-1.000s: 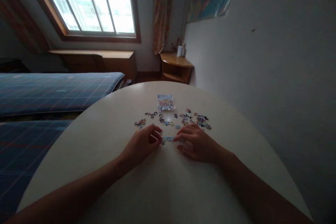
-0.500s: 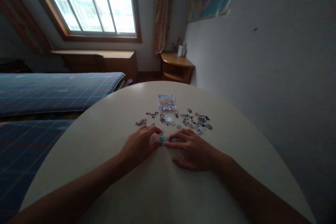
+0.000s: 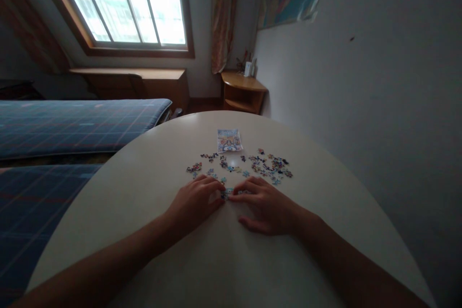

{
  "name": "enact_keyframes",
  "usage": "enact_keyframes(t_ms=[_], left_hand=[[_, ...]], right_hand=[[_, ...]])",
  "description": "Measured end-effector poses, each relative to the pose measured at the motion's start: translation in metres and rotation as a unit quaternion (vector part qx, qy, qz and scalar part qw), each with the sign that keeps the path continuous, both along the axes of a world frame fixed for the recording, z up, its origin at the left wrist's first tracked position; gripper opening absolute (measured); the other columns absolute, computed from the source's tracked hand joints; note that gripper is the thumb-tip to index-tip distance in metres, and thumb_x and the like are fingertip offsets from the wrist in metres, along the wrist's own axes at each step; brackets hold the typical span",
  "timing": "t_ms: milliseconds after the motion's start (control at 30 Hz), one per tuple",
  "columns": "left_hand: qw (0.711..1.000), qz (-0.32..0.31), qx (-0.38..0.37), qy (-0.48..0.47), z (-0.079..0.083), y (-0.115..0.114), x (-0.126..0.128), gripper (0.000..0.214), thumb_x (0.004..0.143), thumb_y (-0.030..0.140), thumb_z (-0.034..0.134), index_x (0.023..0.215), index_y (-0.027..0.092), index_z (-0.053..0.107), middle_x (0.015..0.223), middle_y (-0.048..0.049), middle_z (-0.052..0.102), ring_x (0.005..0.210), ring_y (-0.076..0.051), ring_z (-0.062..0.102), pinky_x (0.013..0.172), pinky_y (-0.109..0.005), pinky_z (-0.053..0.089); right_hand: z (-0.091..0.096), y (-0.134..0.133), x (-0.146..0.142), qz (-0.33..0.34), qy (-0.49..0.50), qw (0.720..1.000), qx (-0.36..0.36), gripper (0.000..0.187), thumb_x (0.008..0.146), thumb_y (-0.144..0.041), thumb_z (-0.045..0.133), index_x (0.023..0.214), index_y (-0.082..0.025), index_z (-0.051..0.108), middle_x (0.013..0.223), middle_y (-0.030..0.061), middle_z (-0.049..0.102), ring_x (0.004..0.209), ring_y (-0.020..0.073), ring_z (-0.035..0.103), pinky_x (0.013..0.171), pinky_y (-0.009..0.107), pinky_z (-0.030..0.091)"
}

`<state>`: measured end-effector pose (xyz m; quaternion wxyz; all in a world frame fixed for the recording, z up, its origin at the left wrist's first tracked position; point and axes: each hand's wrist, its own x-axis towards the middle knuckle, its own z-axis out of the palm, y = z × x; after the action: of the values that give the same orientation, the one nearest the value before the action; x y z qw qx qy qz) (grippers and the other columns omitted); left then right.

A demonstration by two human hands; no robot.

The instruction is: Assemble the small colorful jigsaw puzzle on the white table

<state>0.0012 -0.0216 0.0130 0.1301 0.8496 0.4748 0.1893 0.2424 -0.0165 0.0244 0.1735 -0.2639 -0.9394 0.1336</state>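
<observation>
My left hand [image 3: 197, 202] and my right hand [image 3: 267, 204] rest on the round white table [image 3: 224, 260], fingertips meeting in the middle. Between them lies a short joined strip of puzzle pieces [image 3: 227, 194], light blue. The left fingers are curled with their tips pressed on the strip's left end. Held together, the right fingers press on its right end, and the thumb sticks out toward me. Loose puzzle pieces [image 3: 269, 166] are scattered just beyond the hands, with a smaller cluster [image 3: 194, 169] to the left.
A small printed picture card [image 3: 229, 140] lies beyond the pieces. The grey wall [image 3: 361, 82] stands close on the right. Two beds with blue plaid covers [image 3: 72, 122] lie left of the table. A wooden corner shelf [image 3: 242, 90] and a window are at the back.
The left hand dropped from a raised pinch to press on the strip. The right hand slid left to meet it, so both hands' fingertips now touch over the joined pieces.
</observation>
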Motion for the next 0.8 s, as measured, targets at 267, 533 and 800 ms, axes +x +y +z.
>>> enact_keyframes(t_ms=[267, 533, 800], left_hand=[[0.999, -0.046, 0.016, -0.022, -0.007, 0.001, 0.004, 0.014, 0.086, 0.024, 0.07, 0.1, 0.026, 0.07, 0.107, -0.0006, 0.072, 0.103, -0.023, 0.062, 0.089, -0.037, 0.052], [0.996, -0.077, 0.02, -0.038, -0.009, 0.007, 0.004, 0.009, 0.086, 0.025, 0.068, 0.095, 0.025, 0.071, 0.104, -0.0005, 0.072, 0.099, -0.022, 0.061, 0.091, -0.039, 0.051], [0.995, -0.08, 0.036, -0.041, -0.013, 0.008, 0.003, 0.009, 0.086, 0.026, 0.067, 0.094, 0.026, 0.072, 0.103, -0.002, 0.071, 0.097, -0.021, 0.061, 0.091, -0.037, 0.051]], right_hand=[[-0.014, 0.007, -0.002, -0.076, 0.035, 0.996, 0.034, 0.009, 0.09, -0.024, 0.064, 0.096, -0.024, 0.071, 0.106, 0.0054, 0.069, 0.102, 0.0212, 0.06, 0.098, 0.042, 0.043], [-0.013, 0.003, -0.011, -0.149, 0.022, 0.988, -0.012, 0.003, 0.087, -0.019, 0.067, 0.088, -0.021, 0.069, 0.111, 0.0071, 0.068, 0.111, 0.0251, 0.056, 0.101, 0.047, 0.041], [-0.013, 0.0, -0.013, -0.136, -0.01, 0.991, 0.009, 0.006, 0.093, -0.019, 0.058, 0.093, -0.019, 0.064, 0.12, 0.0099, 0.066, 0.115, 0.0261, 0.055, 0.102, 0.047, 0.04]])
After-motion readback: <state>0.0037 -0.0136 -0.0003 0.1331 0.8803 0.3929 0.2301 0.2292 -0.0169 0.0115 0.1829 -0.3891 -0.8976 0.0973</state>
